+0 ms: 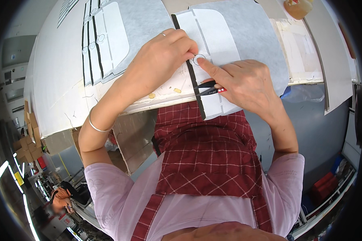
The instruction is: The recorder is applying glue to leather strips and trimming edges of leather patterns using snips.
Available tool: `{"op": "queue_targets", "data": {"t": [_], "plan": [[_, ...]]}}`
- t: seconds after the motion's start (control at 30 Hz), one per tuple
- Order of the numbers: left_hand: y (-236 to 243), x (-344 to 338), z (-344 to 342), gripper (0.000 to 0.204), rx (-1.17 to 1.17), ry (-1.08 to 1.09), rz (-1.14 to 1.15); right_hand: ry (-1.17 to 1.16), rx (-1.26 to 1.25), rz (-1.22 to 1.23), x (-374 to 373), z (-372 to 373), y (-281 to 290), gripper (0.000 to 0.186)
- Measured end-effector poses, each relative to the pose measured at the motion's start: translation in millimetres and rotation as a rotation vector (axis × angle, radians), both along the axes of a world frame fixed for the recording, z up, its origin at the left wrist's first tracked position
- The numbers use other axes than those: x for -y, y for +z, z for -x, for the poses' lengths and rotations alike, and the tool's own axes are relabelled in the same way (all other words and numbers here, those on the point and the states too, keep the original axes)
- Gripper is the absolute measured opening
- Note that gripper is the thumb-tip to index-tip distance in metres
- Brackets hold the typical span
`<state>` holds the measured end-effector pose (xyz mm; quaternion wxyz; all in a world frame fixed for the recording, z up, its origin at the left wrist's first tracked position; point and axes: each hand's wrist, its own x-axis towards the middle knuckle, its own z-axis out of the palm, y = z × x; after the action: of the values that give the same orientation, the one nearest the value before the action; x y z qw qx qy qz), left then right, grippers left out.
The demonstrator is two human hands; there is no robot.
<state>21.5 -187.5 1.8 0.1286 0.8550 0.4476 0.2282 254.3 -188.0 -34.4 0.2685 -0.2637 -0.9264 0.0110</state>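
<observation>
A white fabric panel [214, 30] with a black edge strip [194, 78] and a thin grey stripe lies on the table, its near end hanging over the front edge. My left hand [159, 54] is closed in a pinch at the black strip, beside a small ring outline [199, 55] on the panel. What its fingertips hold, if anything, is too small to make out. The index finger of my right hand [245, 80] presses on that ring. Small scissors [208, 89] with dark blades and a red part are tucked in the right hand's other fingers, blades pointing left across the strip.
Similar panels [112, 36] with black strips and rings overlap at the left of the white table [60, 104]. Yellow scraps [177, 90] lie by its front edge. An amber container [299, 9] stands far right. Cardboard boxes [28, 148] and another person [60, 199] are off left.
</observation>
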Motion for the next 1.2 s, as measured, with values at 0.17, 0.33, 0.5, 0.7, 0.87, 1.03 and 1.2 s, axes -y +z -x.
{"op": "queue_targets", "data": {"t": [0.17,0.33,0.5,0.7,0.87,1.03,1.2], "plan": [[-1.0,-1.4,-1.7,0.005,-0.150,-0.025,-0.065,0.007,-0.026,-0.001,-0.6,0.6,-2.1,0.041],[-0.4,0.4,-0.7,0.007,0.106,0.114,0.178,0.010,-0.038,-0.005,-0.8,0.2,-4.2,0.040],[-0.5,1.0,-0.8,0.007,0.195,0.123,0.257,0.006,-0.020,0.001,-0.7,0.3,-4.0,0.039],[-2.5,-1.6,-1.4,0.008,-0.017,0.035,0.086,0.008,-0.033,0.008,-0.8,0.7,-3.8,0.039],[7.0,-1.0,-0.5,0.009,0.161,0.191,0.407,0.010,-0.038,0.006,-0.7,0.2,-4.9,0.039],[-1.9,2.4,-3.8,0.008,0.098,0.111,0.253,0.013,-0.052,0.009,-0.9,1.3,-4.7,0.038],[-0.4,1.8,-4.2,0.008,0.042,0.106,0.237,0.012,-0.044,0.010,-0.5,0.9,-5.0,0.037]]}}
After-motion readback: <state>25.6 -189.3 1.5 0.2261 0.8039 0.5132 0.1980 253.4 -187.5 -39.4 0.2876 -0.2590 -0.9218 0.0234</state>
